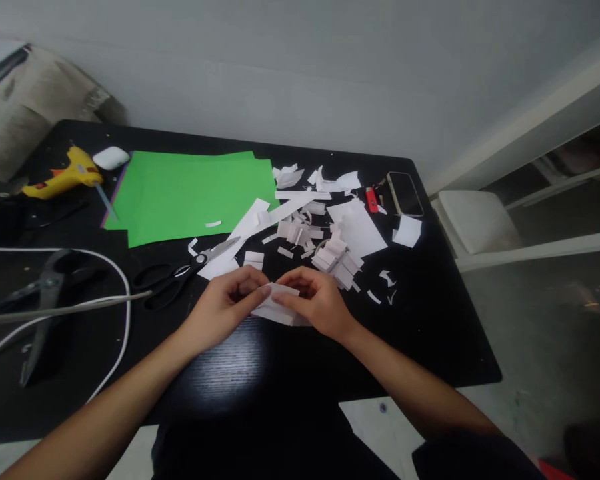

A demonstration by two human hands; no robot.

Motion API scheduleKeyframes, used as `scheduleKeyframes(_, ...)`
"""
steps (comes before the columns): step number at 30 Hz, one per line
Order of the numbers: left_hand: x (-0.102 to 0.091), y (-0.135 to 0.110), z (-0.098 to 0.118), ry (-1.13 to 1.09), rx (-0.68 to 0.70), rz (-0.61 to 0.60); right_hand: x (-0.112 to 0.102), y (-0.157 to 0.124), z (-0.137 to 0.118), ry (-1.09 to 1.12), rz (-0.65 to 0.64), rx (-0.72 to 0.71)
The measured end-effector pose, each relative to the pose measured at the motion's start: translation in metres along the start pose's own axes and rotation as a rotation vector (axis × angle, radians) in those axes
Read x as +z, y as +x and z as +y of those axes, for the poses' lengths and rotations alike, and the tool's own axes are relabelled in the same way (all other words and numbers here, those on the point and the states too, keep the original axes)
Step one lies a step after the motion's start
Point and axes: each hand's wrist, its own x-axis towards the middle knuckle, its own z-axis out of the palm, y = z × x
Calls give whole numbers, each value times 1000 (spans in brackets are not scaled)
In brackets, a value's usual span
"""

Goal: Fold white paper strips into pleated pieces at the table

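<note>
The 2 hands are close together over the black tabletop, with a folded white paper piece between them. The left hand pinches its left side, thumb near the upper edge; the right hand grips the opposite side, its thumb across the paper's face. Other fingers are partly hidden. Just beyond lie white paper scraps; black-handled scissors rest near the left hand.

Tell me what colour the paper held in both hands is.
White. The paper shows in the head view, the only one.
</note>
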Motion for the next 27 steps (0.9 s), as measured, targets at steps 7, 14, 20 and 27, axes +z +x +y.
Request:
scheduleKeyframes(7, -5, 0, 2, -59, 31, 32, -2, 1, -1, 24, 13, 37)
scheduleKeyframes(14, -11, 2, 6, -95, 45, 32, -8, -1, -9, -45, -28, -101)
scheduleKeyframes(20, -10, -4, 4, 88, 82, 38, -7, 0, -7, -39, -28, -30)
scheduleKeyframes(27, -1, -5, -3, 106, 98, 85, -1, 1, 2, -24, 67, -36)
